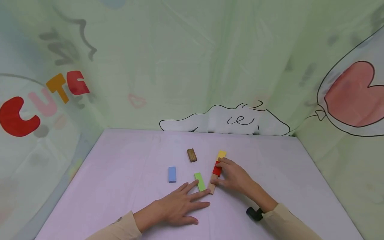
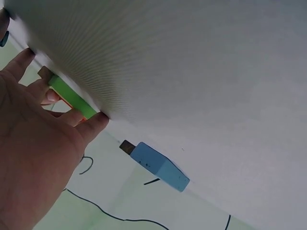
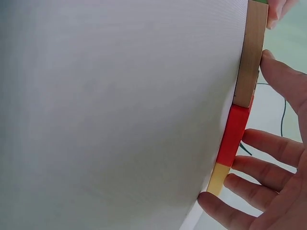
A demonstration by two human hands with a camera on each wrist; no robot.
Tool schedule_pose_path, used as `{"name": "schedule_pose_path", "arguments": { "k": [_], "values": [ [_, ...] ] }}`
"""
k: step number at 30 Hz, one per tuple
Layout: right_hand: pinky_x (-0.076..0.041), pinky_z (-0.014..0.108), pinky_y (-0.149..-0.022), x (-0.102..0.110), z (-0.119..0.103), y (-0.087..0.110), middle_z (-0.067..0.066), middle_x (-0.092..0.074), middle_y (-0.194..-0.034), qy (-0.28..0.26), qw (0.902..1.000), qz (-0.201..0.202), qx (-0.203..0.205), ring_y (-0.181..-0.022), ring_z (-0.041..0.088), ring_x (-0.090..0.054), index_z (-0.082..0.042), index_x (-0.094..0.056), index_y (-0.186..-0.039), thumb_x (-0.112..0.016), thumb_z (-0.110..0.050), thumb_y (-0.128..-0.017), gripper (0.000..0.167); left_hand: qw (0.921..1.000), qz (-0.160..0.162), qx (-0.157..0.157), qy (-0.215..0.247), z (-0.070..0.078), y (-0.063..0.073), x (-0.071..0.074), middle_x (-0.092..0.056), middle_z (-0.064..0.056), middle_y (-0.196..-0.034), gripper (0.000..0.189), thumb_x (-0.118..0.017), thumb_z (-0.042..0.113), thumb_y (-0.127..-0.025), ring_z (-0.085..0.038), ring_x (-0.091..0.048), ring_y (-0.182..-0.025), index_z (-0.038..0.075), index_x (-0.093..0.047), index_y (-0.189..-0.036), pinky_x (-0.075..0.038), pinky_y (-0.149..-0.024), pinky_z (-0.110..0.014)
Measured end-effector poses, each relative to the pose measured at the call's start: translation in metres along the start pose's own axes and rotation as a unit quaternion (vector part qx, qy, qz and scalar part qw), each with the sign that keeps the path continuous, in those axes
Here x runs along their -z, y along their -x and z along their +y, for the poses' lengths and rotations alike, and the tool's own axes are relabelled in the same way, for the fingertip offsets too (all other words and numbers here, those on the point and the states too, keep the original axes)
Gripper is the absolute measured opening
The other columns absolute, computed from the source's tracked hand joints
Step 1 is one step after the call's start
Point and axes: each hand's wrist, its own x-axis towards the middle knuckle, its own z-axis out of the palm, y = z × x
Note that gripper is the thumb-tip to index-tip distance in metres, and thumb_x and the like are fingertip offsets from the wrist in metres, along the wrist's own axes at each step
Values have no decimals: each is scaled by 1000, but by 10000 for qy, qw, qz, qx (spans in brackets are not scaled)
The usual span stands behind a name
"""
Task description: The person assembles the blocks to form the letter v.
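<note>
A yellow block [image 1: 221, 154], a red block [image 1: 217, 169] and a plain wood block [image 1: 212, 188] lie end to end in a slanting row on the table. My right hand [image 1: 234, 175] lies along the row's right side. Its thumb touches the wood block and its fairly straight fingers touch the red and yellow ones. Spread flat, my left hand [image 1: 181, 205] reaches in from the left. One fingertip touches the green block [image 1: 199, 181], another lies at its near end, close to the wood block. In the left wrist view the green block [image 2: 72, 96] shows between two fingers.
Apart from the row, a blue block [image 1: 172, 174] and a dark brown block [image 1: 192, 155] lie on the pale table [image 1: 132, 160]. Printed cloth [image 1: 192, 66] hangs behind and at both sides. A black object [image 1: 254, 214] shows at the right cuff.
</note>
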Motion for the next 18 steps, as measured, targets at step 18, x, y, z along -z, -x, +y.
{"name": "schedule_pose_path", "arguments": {
  "k": [18],
  "values": [
    [-55,54,-108,2,-4,0,21,-61,-151,-39,10000,-38,-27,-144,42,-55,-3,-69,-133,-90,-45,-82,69,9986,189,46,-497,1,-2,1,-22,6,-179,70,-44,70,-104,-40,-27,-163,36,-38,-165,-45,-120,-52]
  ]
}}
